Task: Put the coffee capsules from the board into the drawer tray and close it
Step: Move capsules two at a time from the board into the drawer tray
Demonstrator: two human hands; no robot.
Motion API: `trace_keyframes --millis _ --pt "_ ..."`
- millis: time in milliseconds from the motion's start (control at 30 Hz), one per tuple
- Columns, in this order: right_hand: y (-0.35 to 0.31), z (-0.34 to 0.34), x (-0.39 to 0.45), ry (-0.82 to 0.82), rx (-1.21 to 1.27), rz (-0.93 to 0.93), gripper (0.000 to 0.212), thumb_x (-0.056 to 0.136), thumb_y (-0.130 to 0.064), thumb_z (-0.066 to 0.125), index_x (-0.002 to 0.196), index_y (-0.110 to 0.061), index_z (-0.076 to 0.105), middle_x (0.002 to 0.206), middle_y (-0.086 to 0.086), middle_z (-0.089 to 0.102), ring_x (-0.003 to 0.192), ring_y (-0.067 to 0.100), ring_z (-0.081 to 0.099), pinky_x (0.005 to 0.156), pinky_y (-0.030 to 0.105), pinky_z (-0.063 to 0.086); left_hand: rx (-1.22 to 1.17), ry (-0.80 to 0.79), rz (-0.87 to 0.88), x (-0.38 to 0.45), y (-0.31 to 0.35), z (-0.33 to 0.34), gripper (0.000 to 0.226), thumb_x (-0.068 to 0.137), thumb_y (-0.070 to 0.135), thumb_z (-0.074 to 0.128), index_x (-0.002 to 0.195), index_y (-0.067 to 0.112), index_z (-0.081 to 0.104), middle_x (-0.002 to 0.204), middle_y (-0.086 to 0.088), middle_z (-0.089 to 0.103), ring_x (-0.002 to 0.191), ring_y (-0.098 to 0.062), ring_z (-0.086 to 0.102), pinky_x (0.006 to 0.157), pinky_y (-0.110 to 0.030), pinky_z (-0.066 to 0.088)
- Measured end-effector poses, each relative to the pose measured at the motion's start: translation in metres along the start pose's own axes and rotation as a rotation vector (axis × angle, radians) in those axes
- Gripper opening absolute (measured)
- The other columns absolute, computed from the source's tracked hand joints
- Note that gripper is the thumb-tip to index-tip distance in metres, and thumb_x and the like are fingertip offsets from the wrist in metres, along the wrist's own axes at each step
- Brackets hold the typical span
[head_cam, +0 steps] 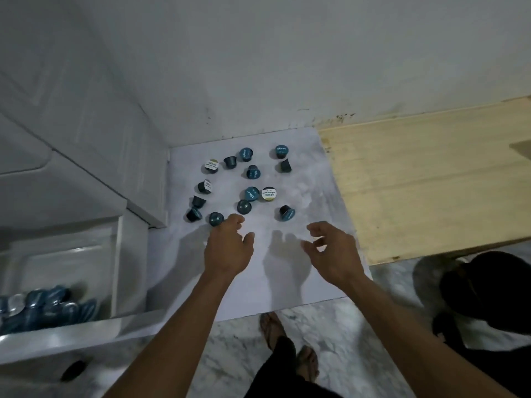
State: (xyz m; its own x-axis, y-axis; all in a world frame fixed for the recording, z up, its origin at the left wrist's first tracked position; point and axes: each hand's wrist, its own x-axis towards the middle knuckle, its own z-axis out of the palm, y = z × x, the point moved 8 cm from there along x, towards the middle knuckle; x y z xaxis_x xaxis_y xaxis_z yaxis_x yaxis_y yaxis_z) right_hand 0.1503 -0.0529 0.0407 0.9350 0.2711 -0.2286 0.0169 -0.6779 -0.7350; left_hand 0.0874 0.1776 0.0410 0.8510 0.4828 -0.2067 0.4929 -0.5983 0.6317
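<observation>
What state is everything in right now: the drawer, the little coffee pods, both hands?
Drawer: pulled open, blue capsules piled inside.
Capsules on the board: scattered loose, some upright, some tipped on their sides.
White board: lying flat, capsules on its far half.
Left hand: fingers loosely curled, reaching next to a blue capsule, holding nothing.
Right hand: fingers relaxed, above the board, empty.

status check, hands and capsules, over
Left hand open, reaching at nearest capsule. Right hand open, empty. Capsules scattered on board; drawer open, partly filled. Nothing in the way.
</observation>
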Motion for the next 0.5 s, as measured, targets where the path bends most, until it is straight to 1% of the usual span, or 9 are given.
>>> trace_keyframes --millis 67,100,133,200,267,333,433,500 --pt "-0.006 0.009 0.020 -0.019 -0.143 -0.097 0.035 0.087 -0.026 0.070 0.121 -0.021 0.062 0.119 -0.001 0.066 0.098 0.016 0.064 0.076 0.028 0.053 0.059 0.022 -0.001 0.023 0.001 0.008 0.039 0.087 0.024 0.068 0.122 0.012 0.056 0.117 -0.007 0.064 0.099 -0.026 0.065 0.086 -0.044 0.054" --pt "-0.010 0.013 0.030 -0.038 -0.215 -0.147 0.036 0.089 -0.024 0.068 0.124 -0.021 0.061 0.123 0.000 0.064 0.106 0.019 0.060 0.081 0.033 0.053 0.072 0.039 -0.013 0.033 0.001 0.011 0.039 0.087 0.024 0.068 0.121 0.011 0.055 0.116 -0.008 0.064 0.101 -0.028 0.064 0.085 -0.044 0.053" --pt "-0.013 0.018 0.039 -0.057 -0.280 -0.198 0.037 0.089 -0.022 0.067 0.126 -0.020 0.061 0.127 0.000 0.061 0.113 0.022 0.056 0.083 0.036 0.053 0.079 0.052 -0.029 0.043 0.000 0.014 0.038 0.087 0.024 0.068 0.120 0.011 0.054 0.116 -0.009 0.063 0.102 -0.028 0.064 0.084 -0.044 0.053" --pt "-0.015 0.027 0.059 -0.082 -0.386 -0.297 0.040 0.089 -0.017 0.065 0.128 -0.020 0.060 0.134 0.002 0.056 0.119 0.026 0.051 0.082 0.040 0.053 0.105 0.065 -0.056 0.062 -0.002 0.022 0.038 0.087 0.024 0.068 0.119 0.010 0.053 0.115 -0.012 0.062 0.102 -0.030 0.063 0.083 -0.042 0.053" --pt "-0.016 0.038 0.077 -0.097 -0.455 -0.401 0.041 0.087 -0.013 0.066 0.127 -0.021 0.061 0.138 0.007 0.054 0.118 0.032 0.051 0.078 0.043 0.056 0.145 0.073 -0.088 0.076 -0.006 0.030 0.039 0.088 0.024 0.066 0.120 0.008 0.051 0.117 -0.014 0.059 0.105 -0.031 0.060 0.082 -0.039 0.048" --pt "-0.017 0.049 0.089 -0.100 -0.487 -0.504 0.037 0.085 -0.011 0.066 0.122 -0.019 0.065 0.134 0.011 0.056 0.111 0.035 0.055 0.073 0.043 0.057 0.190 0.076 -0.112 0.085 -0.011 0.038 0.037 0.089 0.025 0.065 0.119 0.007 0.052 0.117 -0.015 0.058 0.107 -0.031 0.058 0.077 -0.035 0.044" --pt "-0.017 0.063 0.101 -0.127 -0.463 -0.588 0.027 0.087 -0.012 0.064 0.114 -0.014 0.069 0.121 0.012 0.060 0.100 0.034 0.057 0.068 0.043 0.057 0.197 0.086 -0.120 0.093 -0.020 0.049 0.030 0.089 0.027 0.065 0.109 0.007 0.056 0.110 -0.014 0.060 0.103 -0.030 0.057 0.072 -0.029 0.037" --pt "-0.014 0.067 0.107 -0.144 -0.386 -0.574 0.023 0.090 -0.014 0.060 0.109 -0.010 0.070 0.110 0.011 0.060 0.093 0.033 0.057 0.066 0.043 0.056 0.189 0.097 -0.121 0.098 -0.024 0.053 0.025 0.089 0.026 0.065 0.104 0.007 0.059 0.106 -0.013 0.061 0.099 -0.027 0.057 0.071 -0.027 0.035"
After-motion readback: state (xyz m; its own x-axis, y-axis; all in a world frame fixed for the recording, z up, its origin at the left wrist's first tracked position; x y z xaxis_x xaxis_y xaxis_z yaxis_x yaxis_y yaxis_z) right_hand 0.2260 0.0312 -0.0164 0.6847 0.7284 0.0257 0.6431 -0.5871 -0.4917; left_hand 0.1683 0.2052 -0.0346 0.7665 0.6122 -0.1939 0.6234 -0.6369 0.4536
